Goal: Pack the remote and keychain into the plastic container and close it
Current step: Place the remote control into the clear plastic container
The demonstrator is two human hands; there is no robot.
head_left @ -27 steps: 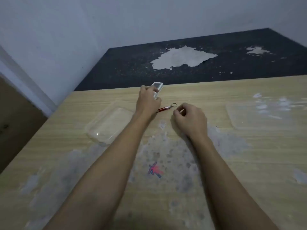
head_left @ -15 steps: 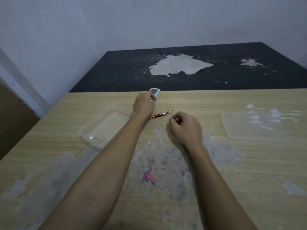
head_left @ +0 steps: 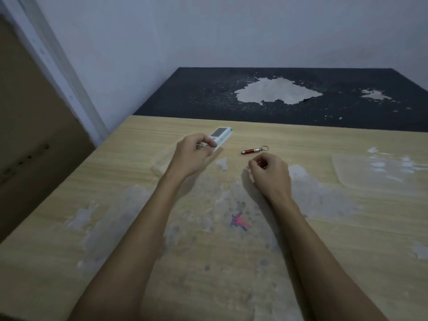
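Note:
My left hand (head_left: 193,155) grips a white remote (head_left: 221,135) with a small grey screen, holding it just above the clear plastic container (head_left: 159,162), which my hand and forearm mostly hide. A red keychain (head_left: 253,150) with a metal ring lies on the wooden table between my hands. My right hand (head_left: 271,173) rests curled on the table just in front of the keychain, with nothing visible in it. The clear lid (head_left: 379,170) lies flat at the right.
The wooden table (head_left: 115,205) has worn grey patches and a red-blue mark (head_left: 239,222) in the middle. Behind it stands a black surface (head_left: 301,112) with peeled spots. A wall and door frame rise at the left.
The camera has turned left and the view has shifted. My left hand has carried the remote leftward over the container. My right hand stays curled near the keychain.

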